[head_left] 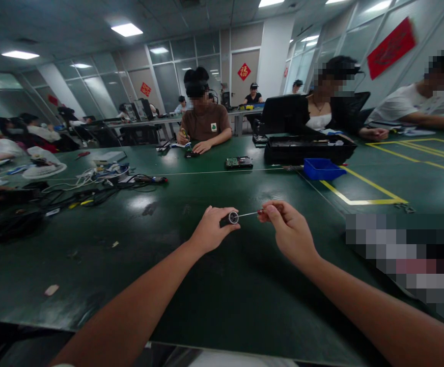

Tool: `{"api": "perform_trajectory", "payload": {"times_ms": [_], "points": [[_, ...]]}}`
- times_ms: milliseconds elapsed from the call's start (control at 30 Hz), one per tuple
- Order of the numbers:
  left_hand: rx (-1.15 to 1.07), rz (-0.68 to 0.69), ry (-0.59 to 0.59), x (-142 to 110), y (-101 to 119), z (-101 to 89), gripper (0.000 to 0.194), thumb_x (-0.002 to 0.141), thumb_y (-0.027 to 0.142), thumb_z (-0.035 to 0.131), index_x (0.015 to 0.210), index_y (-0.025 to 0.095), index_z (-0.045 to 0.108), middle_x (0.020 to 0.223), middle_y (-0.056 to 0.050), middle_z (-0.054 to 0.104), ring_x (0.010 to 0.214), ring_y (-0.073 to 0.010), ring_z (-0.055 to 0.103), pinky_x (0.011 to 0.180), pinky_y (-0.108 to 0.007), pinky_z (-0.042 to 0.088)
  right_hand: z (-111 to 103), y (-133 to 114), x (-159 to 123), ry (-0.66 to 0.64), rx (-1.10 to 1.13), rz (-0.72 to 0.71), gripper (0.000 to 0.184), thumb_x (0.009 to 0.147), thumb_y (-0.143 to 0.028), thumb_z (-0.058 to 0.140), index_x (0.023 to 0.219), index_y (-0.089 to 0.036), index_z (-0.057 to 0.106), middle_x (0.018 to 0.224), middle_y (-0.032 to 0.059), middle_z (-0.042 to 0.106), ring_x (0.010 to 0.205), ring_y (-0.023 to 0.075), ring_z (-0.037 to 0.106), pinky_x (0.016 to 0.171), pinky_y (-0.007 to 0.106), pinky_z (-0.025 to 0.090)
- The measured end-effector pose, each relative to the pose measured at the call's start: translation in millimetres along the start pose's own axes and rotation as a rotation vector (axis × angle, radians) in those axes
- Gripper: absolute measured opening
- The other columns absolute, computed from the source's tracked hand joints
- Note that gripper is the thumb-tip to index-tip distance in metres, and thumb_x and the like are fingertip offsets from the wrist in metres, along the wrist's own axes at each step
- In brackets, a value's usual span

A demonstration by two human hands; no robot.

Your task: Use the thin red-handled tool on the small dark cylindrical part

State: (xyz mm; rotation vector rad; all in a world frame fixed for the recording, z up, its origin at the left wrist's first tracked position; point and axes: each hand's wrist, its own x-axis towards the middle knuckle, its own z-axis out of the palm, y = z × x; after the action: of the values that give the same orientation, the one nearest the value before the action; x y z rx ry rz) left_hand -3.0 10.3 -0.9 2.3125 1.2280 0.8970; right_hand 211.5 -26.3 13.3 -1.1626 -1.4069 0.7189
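Observation:
Over the middle of the green table, my left hand (212, 229) grips a small black cylindrical part (229, 219) with a silvery ring at its end; its exact kind is not plain. My right hand (288, 232) is closed around the reddish handle of a screwdriver (248, 214). The thin metal shaft points left, and its tip meets or lies very close to the ringed end of the cylinder. Fingers cover most of the handle and part of the cylinder.
Tangled cables (103, 186) lie at the left. Further back are a circuit board (239, 162), a black tray (309, 150) and a blue bin (323, 169). Yellow tape (370, 202) marks the right side. Across the table a person (206, 125) works with both hands.

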Motion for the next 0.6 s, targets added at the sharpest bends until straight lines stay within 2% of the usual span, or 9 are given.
{"api": "perform_trajectory", "payload": {"times_ms": [167, 333, 467, 600], "points": [[-0.021, -0.034, -0.01, 0, -1, 1.2, 0.035, 0.088, 0.04, 0.069, 0.121, 0.029, 0.063, 0.115, 0.0, 0.071, 0.106, -0.0244, 0.061, 0.115, -0.057, 0.023, 0, 1, -1, -0.003, -0.063, -0.017, 0.028, 0.095, -0.046, 0.053, 0.102, -0.02, 0.063, 0.09, 0.0068, 0.072, 0.083, 0.0227, 0.07, 0.078, 0.041, 0.054], [-0.012, -0.047, -0.034, -1, 2, -0.2, 0.035, 0.087, 0.041, 0.069, 0.119, 0.028, 0.065, 0.111, -0.002, 0.071, 0.102, -0.0252, 0.061, 0.102, -0.047, 0.039, -3, -5, 0, 0.006, -0.15, -0.03, 0.031, 0.095, -0.048, 0.053, 0.098, -0.019, 0.066, 0.082, 0.0057, 0.072, 0.076, 0.0214, 0.069, 0.071, 0.036, 0.052], [-0.029, -0.055, -0.025, -1, 2, -0.1, 0.034, 0.086, 0.038, 0.07, 0.118, 0.027, 0.066, 0.112, -0.003, 0.07, 0.103, -0.0247, 0.061, 0.092, -0.039, 0.045, -6, -13, 0, -0.021, -0.321, -0.022, 0.035, 0.09, -0.053, 0.059, 0.089, -0.019, 0.07, 0.065, 0.0025, 0.069, 0.06, 0.0195, 0.064, 0.058, 0.032, 0.046], [-0.048, -0.054, -0.026, -1, 0, -0.1, 0.034, 0.087, 0.036, 0.069, 0.119, 0.028, 0.065, 0.11, -0.002, 0.07, 0.101, -0.0237, 0.061, 0.088, -0.037, 0.046, -5, -11, -2, -0.079, -0.292, -0.114, 0.025, 0.094, -0.041, 0.054, 0.1, -0.02, 0.067, 0.075, 0.0031, 0.071, 0.068, 0.0197, 0.067, 0.062, 0.032, 0.048]]}}
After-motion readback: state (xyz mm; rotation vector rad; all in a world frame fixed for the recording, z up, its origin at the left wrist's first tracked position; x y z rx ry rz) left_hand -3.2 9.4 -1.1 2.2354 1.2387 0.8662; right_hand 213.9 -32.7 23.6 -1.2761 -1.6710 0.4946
